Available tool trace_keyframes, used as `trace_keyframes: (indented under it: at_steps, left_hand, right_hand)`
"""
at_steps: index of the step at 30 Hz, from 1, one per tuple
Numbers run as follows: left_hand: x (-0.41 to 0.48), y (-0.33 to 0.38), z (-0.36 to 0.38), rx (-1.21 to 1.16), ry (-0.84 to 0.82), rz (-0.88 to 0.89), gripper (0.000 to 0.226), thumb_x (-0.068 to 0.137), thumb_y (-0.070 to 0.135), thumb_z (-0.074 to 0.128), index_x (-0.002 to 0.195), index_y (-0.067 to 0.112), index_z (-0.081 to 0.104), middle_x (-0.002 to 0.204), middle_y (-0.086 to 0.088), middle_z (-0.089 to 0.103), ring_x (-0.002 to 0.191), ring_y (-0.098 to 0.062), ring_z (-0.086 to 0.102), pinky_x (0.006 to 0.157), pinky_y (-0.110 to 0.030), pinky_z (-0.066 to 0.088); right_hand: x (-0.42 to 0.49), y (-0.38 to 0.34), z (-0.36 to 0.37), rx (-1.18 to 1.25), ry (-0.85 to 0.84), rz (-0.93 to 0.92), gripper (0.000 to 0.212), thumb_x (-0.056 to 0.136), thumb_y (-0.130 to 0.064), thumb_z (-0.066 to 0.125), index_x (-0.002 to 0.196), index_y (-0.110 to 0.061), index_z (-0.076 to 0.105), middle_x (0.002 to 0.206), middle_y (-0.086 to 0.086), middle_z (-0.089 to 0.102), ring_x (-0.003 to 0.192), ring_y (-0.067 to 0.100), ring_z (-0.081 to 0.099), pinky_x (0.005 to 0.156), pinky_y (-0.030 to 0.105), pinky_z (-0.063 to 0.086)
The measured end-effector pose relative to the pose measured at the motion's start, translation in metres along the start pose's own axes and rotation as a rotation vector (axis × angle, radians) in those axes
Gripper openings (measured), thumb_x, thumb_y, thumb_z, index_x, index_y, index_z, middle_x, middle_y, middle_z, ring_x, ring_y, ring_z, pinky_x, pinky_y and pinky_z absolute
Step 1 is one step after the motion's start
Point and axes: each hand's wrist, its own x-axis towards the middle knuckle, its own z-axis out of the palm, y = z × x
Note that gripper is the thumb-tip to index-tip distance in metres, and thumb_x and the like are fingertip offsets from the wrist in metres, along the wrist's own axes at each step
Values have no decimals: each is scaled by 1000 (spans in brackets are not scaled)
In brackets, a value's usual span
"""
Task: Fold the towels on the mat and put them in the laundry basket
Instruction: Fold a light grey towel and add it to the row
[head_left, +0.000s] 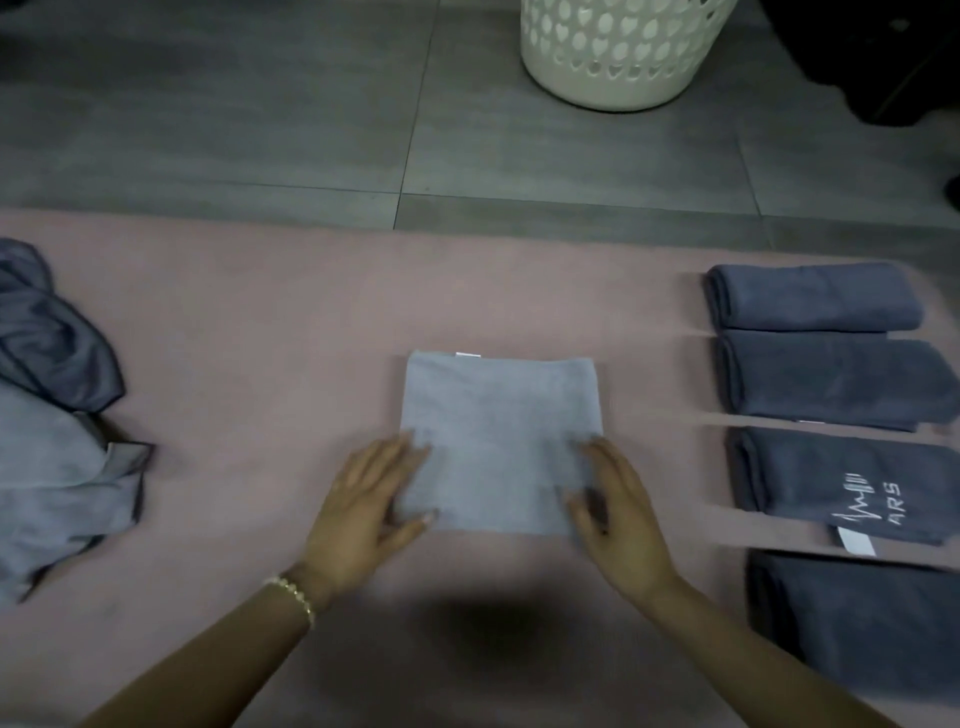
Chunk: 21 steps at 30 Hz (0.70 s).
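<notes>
A light blue towel (498, 415), folded into a rough square, lies in the middle of the pink mat (291, 322). My left hand (369, 499) rests flat at its near left corner with the fingers straight. My right hand (618, 509) lies flat on its near right corner. Several dark blue folded towels (831, 374) sit in a column at the right of the mat. A heap of unfolded towels (52, 415) lies at the left edge. The white perforated laundry basket (618, 57) stands on the floor beyond the mat.
Grey floor tiles (260, 114) stretch between the mat's far edge and the basket. A dark object (893, 57) sits at the top right corner beside the basket. One folded towel shows a white logo (867, 501) and a tag.
</notes>
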Motion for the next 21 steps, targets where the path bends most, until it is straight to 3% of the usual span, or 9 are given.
trace_keyframes:
  at_steps: [2,4,7,10,13,15,17,20,21]
  left_hand:
    - [-3,2,13,109,-120,174,75,84,67,41,146,27,31,154,3,25,142,-15,19,116,-30,9]
    - [1,3,26,161,-181,203,82,82,71,40,150,30,20,158,3,16,145,-15,7,116,-33,6]
    - [12,7,36,197,-163,172,87,78,74,42,150,31,18,158,1,14,145,-19,5,116,-36,4]
    - [22,9,42,273,-117,163,86,75,70,44,148,29,26,154,-3,28,141,-25,18,115,-39,8]
    - [29,10,44,354,-80,161,83,71,64,50,143,27,33,146,-6,41,135,-29,30,111,-45,26]
    - [33,13,42,400,-65,165,71,76,60,42,138,26,37,139,-6,50,128,-31,44,99,-46,44]
    - [39,13,40,416,-19,205,62,76,55,41,130,26,46,128,-6,61,114,-33,60,87,-46,51]
    - [50,14,30,375,18,278,48,67,48,71,109,25,70,108,-4,71,94,-29,70,71,-38,57]
    - [55,18,22,348,13,294,44,68,51,67,103,25,73,102,-1,73,89,-26,71,67,-32,58]
  right_hand:
    - [1,2,7,-158,-109,-251,56,93,-56,38,140,-25,41,147,0,40,137,13,31,113,28,23]
    - [7,3,13,-248,-282,-392,60,92,-59,37,144,-31,32,153,-2,29,142,13,19,117,29,10]
    - [15,12,21,-353,-481,-411,74,85,-66,42,149,-39,14,159,-10,8,146,8,0,117,31,-4]
    - [24,18,25,-423,-486,-420,84,81,-71,43,149,-39,6,159,-10,5,146,8,-4,117,33,-5]
    - [32,18,24,-457,-480,-432,91,77,-72,46,150,-35,9,159,-6,11,145,9,1,117,34,-2]
    - [34,17,24,-463,-471,-437,91,75,-71,46,150,-31,15,158,-5,16,144,11,7,116,34,0]
    - [37,15,21,-456,-450,-438,84,76,-66,44,148,-26,23,155,-3,27,142,13,18,115,32,5]
    - [45,12,13,-413,-416,-473,65,80,-49,44,138,-20,44,143,1,48,130,17,47,110,31,29]
    - [48,7,9,-346,-429,-456,58,83,-43,49,135,-18,50,140,2,51,127,19,51,108,30,37]
